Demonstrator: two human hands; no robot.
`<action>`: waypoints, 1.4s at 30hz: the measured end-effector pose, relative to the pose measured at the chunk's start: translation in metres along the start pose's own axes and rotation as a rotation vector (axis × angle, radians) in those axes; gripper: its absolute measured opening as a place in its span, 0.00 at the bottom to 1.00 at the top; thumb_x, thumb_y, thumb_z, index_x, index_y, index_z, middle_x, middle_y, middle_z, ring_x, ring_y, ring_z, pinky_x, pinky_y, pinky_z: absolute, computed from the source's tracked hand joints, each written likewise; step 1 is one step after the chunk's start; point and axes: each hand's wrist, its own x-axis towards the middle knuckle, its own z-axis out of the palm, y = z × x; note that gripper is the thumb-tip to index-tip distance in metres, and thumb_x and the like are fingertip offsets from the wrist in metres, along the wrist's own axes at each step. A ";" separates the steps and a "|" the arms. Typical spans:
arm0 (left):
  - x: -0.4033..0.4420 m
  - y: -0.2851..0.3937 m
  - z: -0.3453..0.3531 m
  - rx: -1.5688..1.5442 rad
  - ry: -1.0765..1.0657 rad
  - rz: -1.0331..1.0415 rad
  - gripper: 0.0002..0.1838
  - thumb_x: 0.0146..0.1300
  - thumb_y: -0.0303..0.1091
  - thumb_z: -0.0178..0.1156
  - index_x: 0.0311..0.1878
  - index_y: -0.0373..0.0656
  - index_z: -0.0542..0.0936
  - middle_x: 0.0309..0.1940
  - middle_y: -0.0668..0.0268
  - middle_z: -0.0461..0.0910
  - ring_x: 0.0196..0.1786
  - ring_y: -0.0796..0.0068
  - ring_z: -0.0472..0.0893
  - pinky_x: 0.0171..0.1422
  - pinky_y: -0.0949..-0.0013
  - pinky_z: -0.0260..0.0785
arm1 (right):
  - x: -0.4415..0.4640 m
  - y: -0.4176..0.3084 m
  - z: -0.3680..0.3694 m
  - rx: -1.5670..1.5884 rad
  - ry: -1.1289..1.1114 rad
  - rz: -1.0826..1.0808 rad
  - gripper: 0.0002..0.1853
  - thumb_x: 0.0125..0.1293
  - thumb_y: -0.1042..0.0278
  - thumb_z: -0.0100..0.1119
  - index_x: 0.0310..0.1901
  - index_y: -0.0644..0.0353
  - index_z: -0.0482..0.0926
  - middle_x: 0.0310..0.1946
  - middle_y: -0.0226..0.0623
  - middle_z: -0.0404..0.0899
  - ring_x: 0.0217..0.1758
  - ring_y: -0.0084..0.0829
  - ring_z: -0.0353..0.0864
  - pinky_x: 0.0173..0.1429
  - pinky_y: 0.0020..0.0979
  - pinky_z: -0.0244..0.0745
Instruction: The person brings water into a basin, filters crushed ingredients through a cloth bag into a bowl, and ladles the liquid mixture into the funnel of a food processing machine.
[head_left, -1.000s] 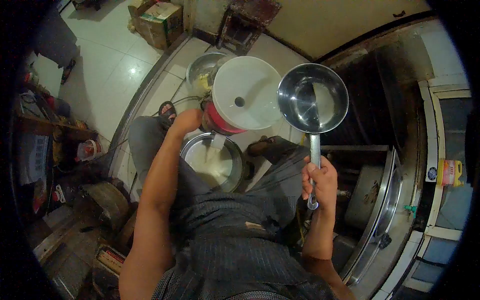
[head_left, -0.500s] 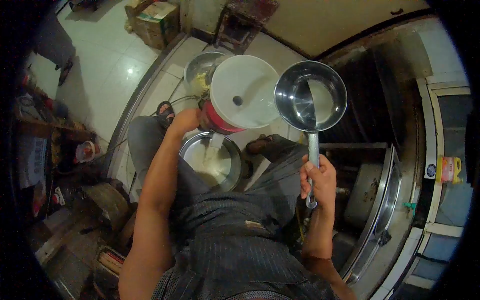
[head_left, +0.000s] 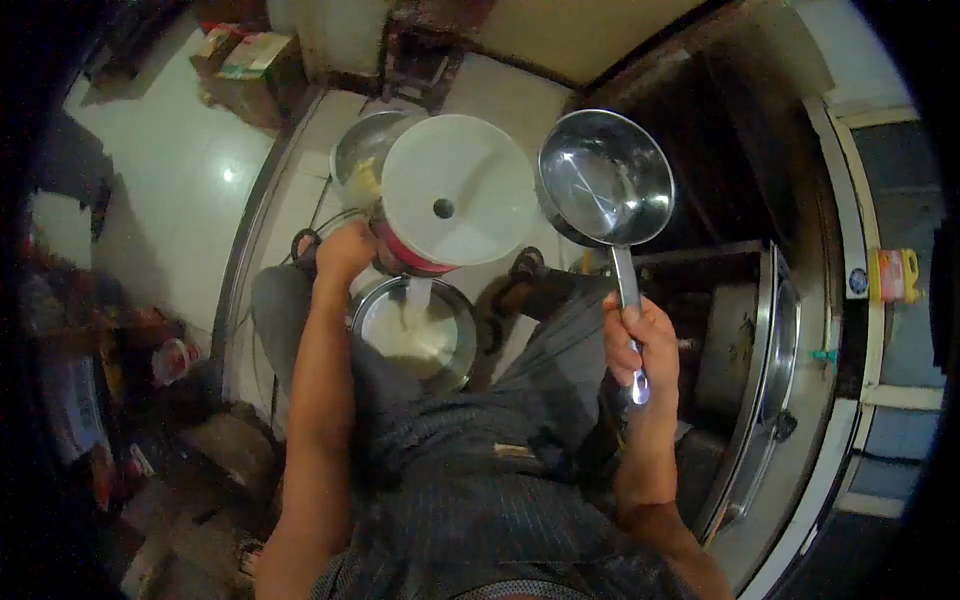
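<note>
My right hand point(head_left: 642, 345) is closed around the long handle of a shiny steel saucepan point(head_left: 607, 185), holding it up to the right of the machine. The pan's inside shows bright reflections. A red-bodied machine point(head_left: 405, 255) stands between my legs, topped by a wide white hopper point(head_left: 470, 180) with a dark round hole. My left hand point(head_left: 345, 248) is closed at the machine's left side; what its fingers grip is hidden. Under the machine's pale spout point(head_left: 418, 293) sits a steel pot point(head_left: 467, 345) containing whitish liquid, with a pale streak below the spout.
Behind the hopper is a metal bowl point(head_left: 347, 150) with yellowish pieces. A cardboard box point(head_left: 262, 85) and a small stool point(head_left: 420, 65) stand farther back. To my right are a metal-framed unit point(head_left: 765, 330) and a yellow jug point(head_left: 893, 275). A cable runs along the floor at left.
The saucepan has turned, and its handle slants more; the reflections inside have shifted. The pale streak beneath the spout shows more plainly. The whole view has swung slightly; my left hand stays by the machine.
</note>
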 end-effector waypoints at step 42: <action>0.042 -0.083 -0.050 -1.067 0.456 0.250 0.11 0.70 0.34 0.53 0.45 0.35 0.78 0.29 0.70 0.74 0.29 0.81 0.69 0.32 0.76 0.62 | -0.193 -0.087 -0.314 -0.338 1.257 -0.291 0.09 0.64 0.70 0.57 0.29 0.67 0.74 0.18 0.37 0.74 0.16 0.27 0.73 0.17 0.33 0.71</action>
